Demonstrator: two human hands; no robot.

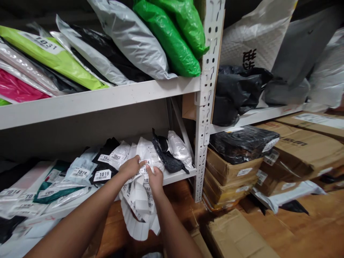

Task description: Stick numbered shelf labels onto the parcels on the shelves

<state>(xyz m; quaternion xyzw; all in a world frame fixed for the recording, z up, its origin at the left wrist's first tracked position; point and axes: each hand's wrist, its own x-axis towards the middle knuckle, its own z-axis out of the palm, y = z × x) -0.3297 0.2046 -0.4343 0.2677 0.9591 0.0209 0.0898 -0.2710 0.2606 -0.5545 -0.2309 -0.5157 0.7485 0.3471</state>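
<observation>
Both my hands are together in front of the lower shelf, pinching a long strip of white number labels [139,211]. My left hand [130,167] grips the strip's top from the left, fingers closed. On the other side, my right hand [155,178] has thumb and fingers closed on the same strip. The strip hangs below in loose curled folds, with printed numbers and barcodes. Just behind my hands lie a white parcel [153,152] and a black parcel [169,157]. Left of them sit a parcel labelled 1022 [120,154] and a black one labelled 1019 [98,166].
Colourful mailer bags lean on the upper shelf [107,98], among them a green bag [169,39] and a lime bag [53,53]. A perforated metal post [201,143] stands right of my hands. Stacked cardboard boxes [225,172] and a floor carton [236,236] are at the right.
</observation>
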